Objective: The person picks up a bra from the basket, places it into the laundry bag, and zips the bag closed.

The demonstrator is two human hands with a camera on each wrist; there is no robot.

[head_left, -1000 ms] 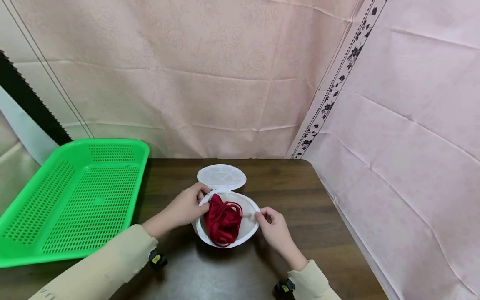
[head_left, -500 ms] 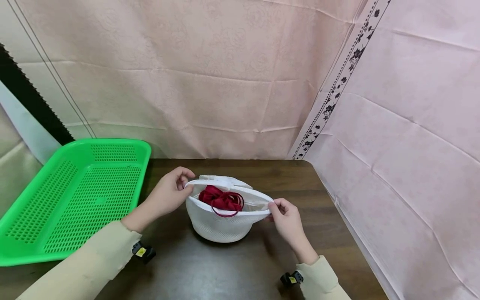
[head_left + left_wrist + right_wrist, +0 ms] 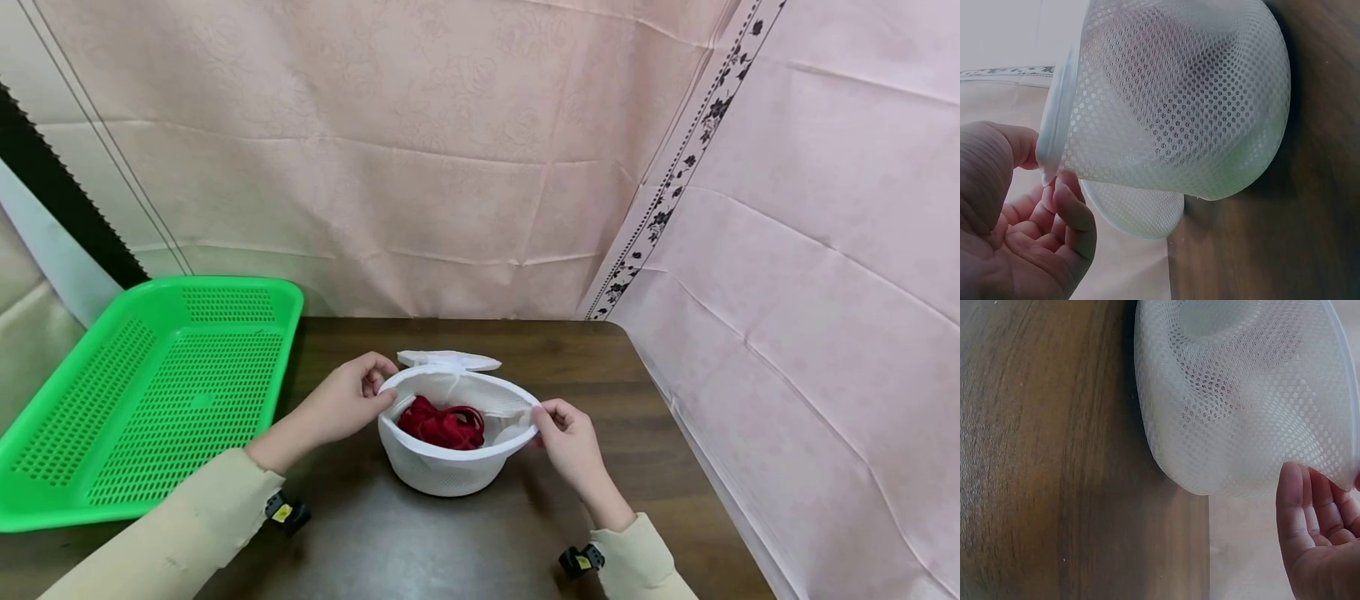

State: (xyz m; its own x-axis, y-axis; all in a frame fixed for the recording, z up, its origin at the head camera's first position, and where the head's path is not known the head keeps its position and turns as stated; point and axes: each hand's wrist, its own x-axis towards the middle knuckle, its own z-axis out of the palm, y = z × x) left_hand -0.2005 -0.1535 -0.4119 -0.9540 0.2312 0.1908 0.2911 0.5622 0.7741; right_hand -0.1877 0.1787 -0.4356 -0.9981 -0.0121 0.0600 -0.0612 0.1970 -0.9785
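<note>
A white mesh laundry bag (image 3: 442, 475) stands upright on the table with its mouth spread wide. Inside it lies a bunched dark red cloth (image 3: 442, 425) with a thin loop of cord. My left hand (image 3: 348, 404) pinches the bag's rim at its left side, thumb on one face and fingertips on the other, as the left wrist view also shows. At the opposite side my right hand (image 3: 570, 442) pinches the rim between thumb and fingers. The bag's round lid flap (image 3: 450, 360) hangs back behind the mouth. Through the mesh wall (image 3: 1179, 94) the contents show only faintly.
A large green plastic basket (image 3: 288, 350) with perforated walls stands on the left. The dark wooden table (image 3: 570, 358) ends at a pink curtain (image 3: 450, 208) behind and a pale cloth (image 3: 810, 333) on the right.
Both hands moved apart and up a little, raising the rim and stretching the bag's mouth. The bag first narrowed and tipped up, then its mouth widened again, with the red cloth lower inside.
</note>
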